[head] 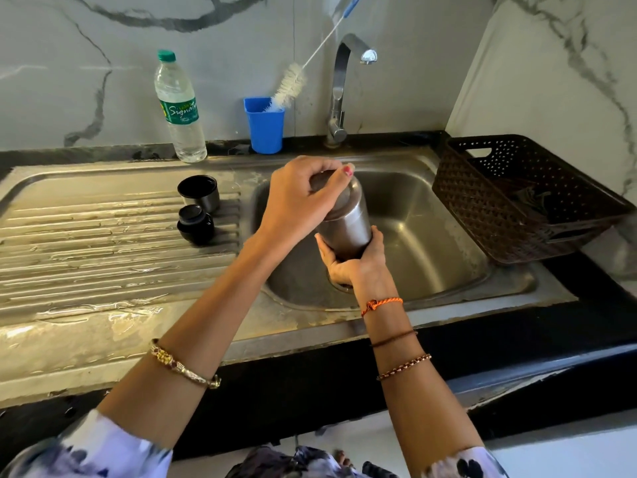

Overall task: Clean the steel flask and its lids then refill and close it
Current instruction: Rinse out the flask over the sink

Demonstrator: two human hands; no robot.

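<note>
Nearest me, my left hand (296,198) curls over the top end of the steel flask (341,219), and my right hand (355,260) grips its lower end above the sink (431,236). Going left to right: two black lids (197,208) on the drainboard, a water bottle (179,108), a blue cup (264,127) holding a bottle brush (287,86), a brown basket (524,198).

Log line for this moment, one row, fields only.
stage: washing | left hand: grips flask top | right hand: grips flask bottom | steel flask: over sink basin | two lids: on drainboard
</note>
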